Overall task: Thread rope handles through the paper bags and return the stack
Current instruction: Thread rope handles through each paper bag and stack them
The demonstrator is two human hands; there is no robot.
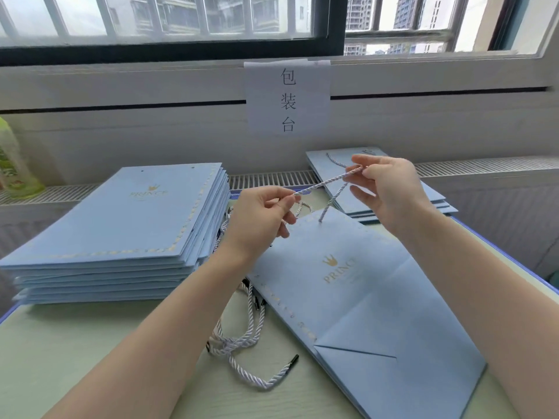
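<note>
Two hands, our left hand [266, 213] and right hand [384, 189], pinch one rope [326, 181] above the bag [363, 297]; at 11 o'clock the stack [121, 225] waits, and slack could pull the threaded end out.

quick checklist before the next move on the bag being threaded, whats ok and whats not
1. Rope held at both ends of the stretched span: left hand and right hand each pinch it. Ok.
2. Rope passed through one hole near the top edge of the open bag: it drops to the bag there. Ok.
3. Second hole threaded: hidden behind the left hand. Cannot tell.
4. Bag lying flat on the table: ok.
5. Spare ropes within reach beside the bag: ok, though tangled.
6. Finished pile at the back right has room on top: ok.
</note>
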